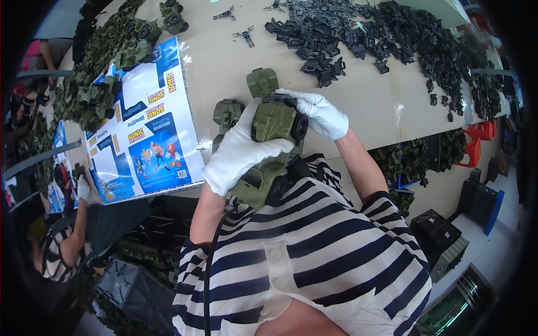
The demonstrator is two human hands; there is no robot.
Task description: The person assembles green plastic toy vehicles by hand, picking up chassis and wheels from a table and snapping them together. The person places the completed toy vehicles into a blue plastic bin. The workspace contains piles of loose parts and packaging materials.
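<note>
- The green toy truck (274,122) is up in front of the striped shirt (314,224), just about over the near edge of the table (218,61).
- It looks like hard moulded plastic, so I judge it light for its bulk and stiff, with little give when squeezed.
- Its smooth body may slide a little against glove cloth; the dark wheel (301,127) may roll under a finger, so the broad green sides seem the surer hold.
- Thin dark pieces at its far end look the likeliest to bend or snap under a hard pinch.
- The left grip (244,151), in a white glove, is closed around the truck's left side, its thumb lying across the near end.
- The right grip (322,116), also gloved, is partly closed, fingertips touching the dark far end; its thumb is hidden, so I cannot tell whether it pinches.
- A second green truck (255,182) lies below the left grip, close to the shirt; whether it touches the first is unclear.
- Black parts (325,39) lie heaped along the table's far edge.
</note>
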